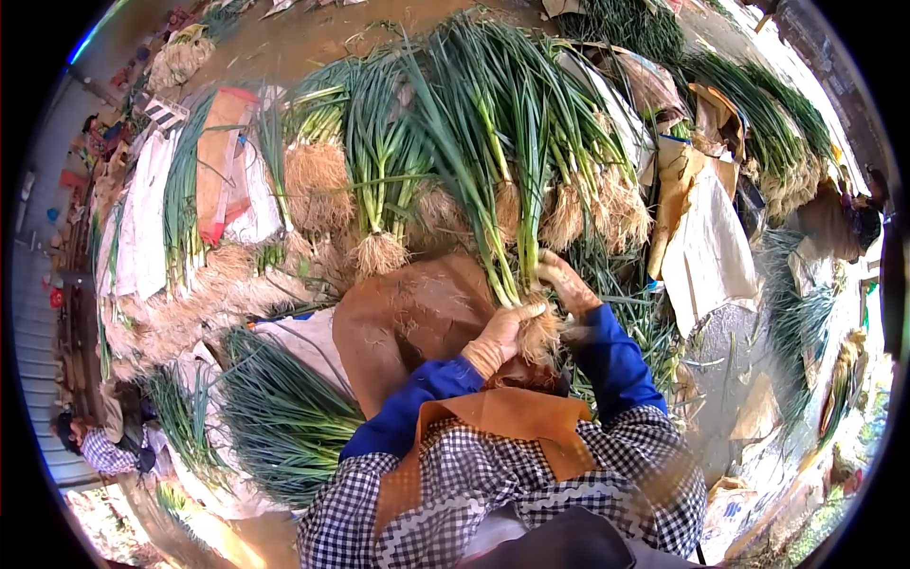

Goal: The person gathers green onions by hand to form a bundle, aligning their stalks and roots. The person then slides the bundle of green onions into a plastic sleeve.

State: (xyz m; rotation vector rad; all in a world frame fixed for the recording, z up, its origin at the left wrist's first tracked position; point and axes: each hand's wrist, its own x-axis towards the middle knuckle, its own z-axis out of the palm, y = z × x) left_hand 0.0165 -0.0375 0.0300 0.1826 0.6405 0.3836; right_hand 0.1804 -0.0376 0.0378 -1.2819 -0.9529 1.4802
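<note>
Two hands (497, 338), one held onion bunch (506, 283)

Your left hand (500, 339) is covering part of the stalks (500, 270) just above the roots (540, 337), and the stalks are hiding some of your right hand's (566, 284) fingertips. Roots are blurring near your right cuff (616, 356). The brown cloth (412, 308) is concealing whatever is lying beneath. At bottom, the frame is cutting off the dark item (559, 542) and your checked garment (445, 507). Far left, distant figures (100, 137) are showing too small to make out.
</note>
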